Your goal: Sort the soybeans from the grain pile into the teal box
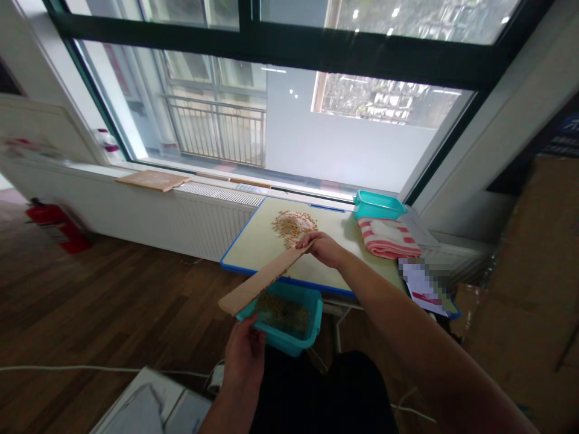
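Cardboard strip (265, 278) is grasped at its far end by the right hand (323, 248), fingers closed on it, just on the near side of the grain pile (295, 224). Strip is held slantwise across the table's (332, 232) near edge; its other end is over the left rim of the lower tub (289, 345). Left hand (244, 352) is curled at that tub's near left rim, just below the strip's end; whether the rim is gripped cannot be told. Lower tub is located below the near edge of the table, with loose grain (283, 313) spread over its bottom. Pile is set left of the table's middle, nearer the far edge, yellow kernels mixed with whitish bits. Upper tub (368, 211) is placed at the far right corner. Striped towel (391, 241) is folded along the right edge, and a paper (414, 280), partly blurred, is laid at the near right corner.
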Tool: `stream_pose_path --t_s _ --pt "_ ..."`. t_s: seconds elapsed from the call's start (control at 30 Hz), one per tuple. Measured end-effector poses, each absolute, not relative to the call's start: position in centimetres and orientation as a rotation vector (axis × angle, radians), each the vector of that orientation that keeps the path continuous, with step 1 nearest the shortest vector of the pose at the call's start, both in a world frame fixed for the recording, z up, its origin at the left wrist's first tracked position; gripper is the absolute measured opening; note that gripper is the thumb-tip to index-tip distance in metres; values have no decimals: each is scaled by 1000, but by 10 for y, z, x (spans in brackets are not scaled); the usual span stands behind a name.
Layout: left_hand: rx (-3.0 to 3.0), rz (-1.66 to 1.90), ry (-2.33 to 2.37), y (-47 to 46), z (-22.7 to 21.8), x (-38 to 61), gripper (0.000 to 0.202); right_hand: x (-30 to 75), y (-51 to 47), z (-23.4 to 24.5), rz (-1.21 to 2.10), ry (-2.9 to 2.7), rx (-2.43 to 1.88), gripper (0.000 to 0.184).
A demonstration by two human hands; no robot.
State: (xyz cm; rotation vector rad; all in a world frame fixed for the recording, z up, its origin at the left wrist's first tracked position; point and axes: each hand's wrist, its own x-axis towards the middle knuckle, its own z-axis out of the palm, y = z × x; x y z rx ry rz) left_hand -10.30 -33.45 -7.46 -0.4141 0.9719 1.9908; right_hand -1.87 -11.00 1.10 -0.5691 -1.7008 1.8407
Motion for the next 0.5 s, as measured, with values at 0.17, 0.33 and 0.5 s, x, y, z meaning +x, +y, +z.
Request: stream_pose_path --t_s 0.17,0.33,0.5 --pt "-445 2003 965 -333 -74 -103 16 -13 -111 14 1872 -1720 -587 13" --pt "-402 2050 953 -332 -75 -102 19 -5 -115 19 1896 -1736 -573 14" --pt "-372 2076 1000 -333 -69 -97 16 5 -117 22 1919 -1759 -562 15"
